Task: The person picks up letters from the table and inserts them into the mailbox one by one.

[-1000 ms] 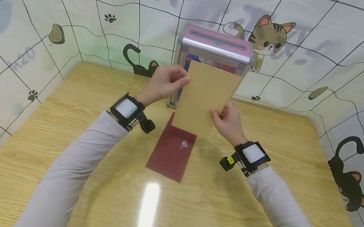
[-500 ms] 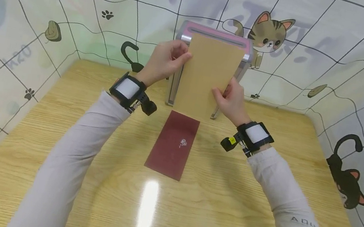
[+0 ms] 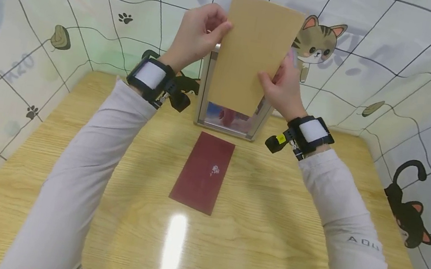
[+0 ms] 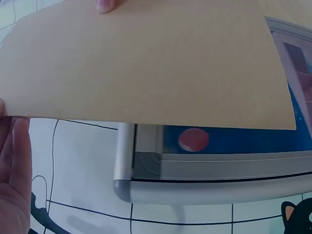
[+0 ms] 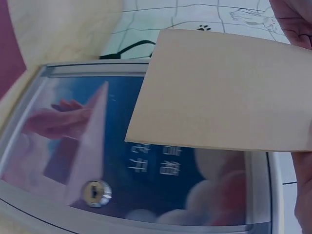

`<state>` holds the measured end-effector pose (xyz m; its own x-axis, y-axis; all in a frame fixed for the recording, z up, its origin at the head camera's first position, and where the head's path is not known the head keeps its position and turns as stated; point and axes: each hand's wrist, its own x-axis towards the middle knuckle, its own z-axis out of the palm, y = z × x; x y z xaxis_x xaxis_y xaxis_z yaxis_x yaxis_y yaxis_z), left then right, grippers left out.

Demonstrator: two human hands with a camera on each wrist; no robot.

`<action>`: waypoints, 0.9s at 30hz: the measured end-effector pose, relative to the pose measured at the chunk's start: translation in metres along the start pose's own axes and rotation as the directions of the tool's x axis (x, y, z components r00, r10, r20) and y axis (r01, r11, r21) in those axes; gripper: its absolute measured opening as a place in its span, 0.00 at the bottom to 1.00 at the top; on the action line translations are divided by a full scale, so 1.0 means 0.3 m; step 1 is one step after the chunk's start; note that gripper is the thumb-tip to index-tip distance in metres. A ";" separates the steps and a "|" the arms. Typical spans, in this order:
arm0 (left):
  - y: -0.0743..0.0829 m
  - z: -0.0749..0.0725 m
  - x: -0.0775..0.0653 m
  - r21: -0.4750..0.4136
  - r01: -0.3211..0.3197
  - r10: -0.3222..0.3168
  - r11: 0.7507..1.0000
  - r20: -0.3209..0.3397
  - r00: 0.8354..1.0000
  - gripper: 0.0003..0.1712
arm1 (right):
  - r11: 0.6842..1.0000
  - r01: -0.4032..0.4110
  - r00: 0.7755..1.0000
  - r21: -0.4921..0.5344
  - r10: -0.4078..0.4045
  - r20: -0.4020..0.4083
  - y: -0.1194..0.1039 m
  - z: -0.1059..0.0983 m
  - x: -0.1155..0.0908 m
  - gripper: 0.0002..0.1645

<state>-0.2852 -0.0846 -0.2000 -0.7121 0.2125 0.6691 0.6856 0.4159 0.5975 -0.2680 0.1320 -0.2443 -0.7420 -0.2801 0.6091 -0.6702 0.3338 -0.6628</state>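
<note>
Both hands hold up a tan paper envelope (image 3: pixel 255 54), its plain face toward the head view and no flap showing. My left hand (image 3: pixel 199 31) pinches its upper left edge. My right hand (image 3: pixel 285 89) grips the lower right edge, with the thumb on the near face. Behind the envelope stands a silver-framed box (image 3: pixel 202 99) with a printed front panel; its pink slotted top is hidden by the envelope in the head view. The envelope (image 4: pixel 161 68) overlaps the box front in the left wrist view. In the right wrist view, a round lock (image 5: pixel 96 193) shows on the panel.
A dark red rectangular card or envelope (image 3: pixel 201 174) with a small white rose print lies on the wooden table (image 3: pixel 257 244) in front of the box. A cat-printed sheet (image 3: pixel 408 94) closes off the back and both sides.
Both hands have raised the tan envelope from in front of the box's front panel to cover the box top in the head view. The dark red piece has stayed on the table.
</note>
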 end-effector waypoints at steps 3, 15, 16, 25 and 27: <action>0.012 -0.006 0.022 0.007 0.003 -0.003 1.000 -0.008 1.000 0.12 | 1.000 -0.017 1.000 -0.021 0.017 -0.012 -0.018 -0.011 0.025 0.19; 0.058 -0.035 0.113 0.063 0.036 -0.033 0.997 -0.046 0.998 0.14 | 0.996 -0.069 0.997 -0.050 0.067 -0.027 -0.069 -0.060 0.121 0.20; 0.064 -0.038 0.119 0.068 0.038 -0.034 0.997 -0.050 0.998 0.14 | 0.996 -0.074 0.997 -0.048 0.072 -0.026 -0.072 -0.063 0.128 0.21; 0.098 -0.061 0.173 0.077 0.073 -0.066 0.994 -0.090 0.994 0.15 | 0.996 -0.087 0.996 -0.030 0.087 -0.002 -0.103 -0.092 0.172 0.21; 0.110 -0.071 0.186 0.064 0.099 -0.092 0.993 -0.095 0.991 0.17 | 0.995 -0.091 0.996 -0.027 0.092 0.019 -0.097 -0.103 0.176 0.23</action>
<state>-0.2991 -0.0779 -0.1335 -0.7547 0.0879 0.6502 0.6008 0.4907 0.6311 -0.2870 0.1355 -0.1794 -0.8007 -0.2650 0.5373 -0.5988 0.3827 -0.7036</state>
